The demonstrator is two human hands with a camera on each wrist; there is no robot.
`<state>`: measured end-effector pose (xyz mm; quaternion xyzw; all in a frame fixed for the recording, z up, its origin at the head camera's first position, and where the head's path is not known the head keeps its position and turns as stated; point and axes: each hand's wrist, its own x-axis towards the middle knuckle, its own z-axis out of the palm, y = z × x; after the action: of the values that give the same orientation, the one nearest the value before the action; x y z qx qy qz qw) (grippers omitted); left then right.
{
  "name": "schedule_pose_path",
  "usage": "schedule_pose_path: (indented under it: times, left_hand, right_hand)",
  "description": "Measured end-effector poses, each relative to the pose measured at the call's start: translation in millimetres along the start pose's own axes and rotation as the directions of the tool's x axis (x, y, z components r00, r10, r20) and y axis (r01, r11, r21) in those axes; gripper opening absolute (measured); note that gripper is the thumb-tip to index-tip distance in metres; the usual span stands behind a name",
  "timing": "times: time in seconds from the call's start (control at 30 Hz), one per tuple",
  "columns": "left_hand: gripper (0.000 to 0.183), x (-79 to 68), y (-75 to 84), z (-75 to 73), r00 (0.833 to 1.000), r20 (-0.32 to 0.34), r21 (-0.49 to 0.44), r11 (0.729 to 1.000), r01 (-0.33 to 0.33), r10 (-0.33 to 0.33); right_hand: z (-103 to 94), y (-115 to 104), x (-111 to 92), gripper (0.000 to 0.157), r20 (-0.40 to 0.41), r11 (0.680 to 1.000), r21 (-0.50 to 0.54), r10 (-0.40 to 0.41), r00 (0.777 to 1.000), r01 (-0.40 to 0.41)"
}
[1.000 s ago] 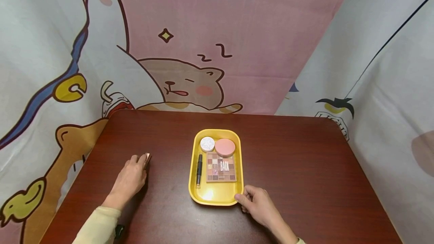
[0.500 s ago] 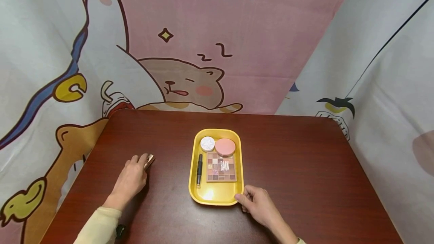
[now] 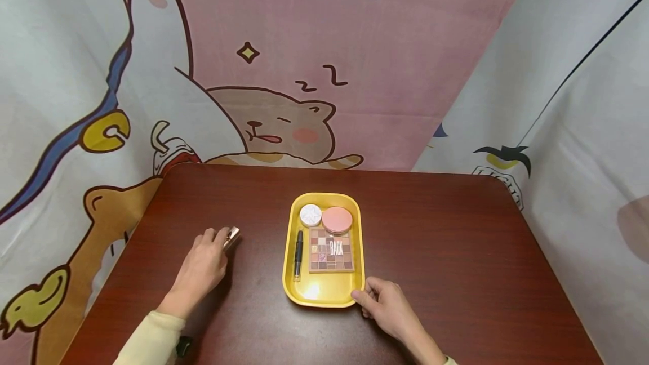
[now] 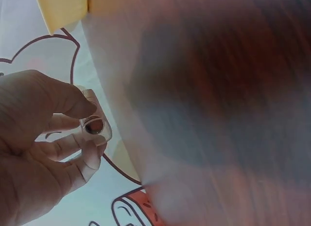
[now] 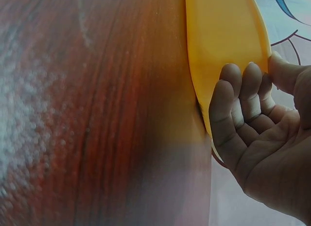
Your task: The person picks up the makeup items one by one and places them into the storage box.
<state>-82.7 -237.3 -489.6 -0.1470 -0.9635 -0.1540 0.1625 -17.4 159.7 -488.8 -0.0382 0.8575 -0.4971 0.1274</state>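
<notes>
My left hand grips a small shiny cosmetic tube above the left side of the table. In the left wrist view, thumb and fingers pinch this tube, whose round end looks dark inside a clear rim; its exact kind is unclear. With its thumb over the rim and its fingers against the outer wall, my right hand holds the near right corner of a yellow tray. Inside the tray lie an eyeshadow palette marked "BACK", a pink round compact, a white round compact and a dark slim pen.
The tray stands at the middle of a dark reddish-brown wooden table. A printed cartoon cloth hangs behind and beside the table. Under the left sleeve shows a small dark object.
My left hand has moved slightly to the right with the tube, which now shows more beyond the fingertips. The right hand and the tray have stayed in place.
</notes>
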Motion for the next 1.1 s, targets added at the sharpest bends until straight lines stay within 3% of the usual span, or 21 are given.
schedule_pose_path:
  times: [0.7,1.1]
  left_hand:
    - [0.051,12.2,32.6,-14.4,0.996,-0.001,0.044,0.995,-0.087,0.087]
    - [0.053,17.8,44.4,-17.8,0.989,-0.037,0.039,0.989,-0.142,0.144]
  right_hand:
    - [0.0,0,-1,0.035,0.003,1.000,0.018,0.004,1.000,-0.004]
    - [0.1,0,0,0.035,0.004,1.000,0.015,-0.004,1.000,0.004]
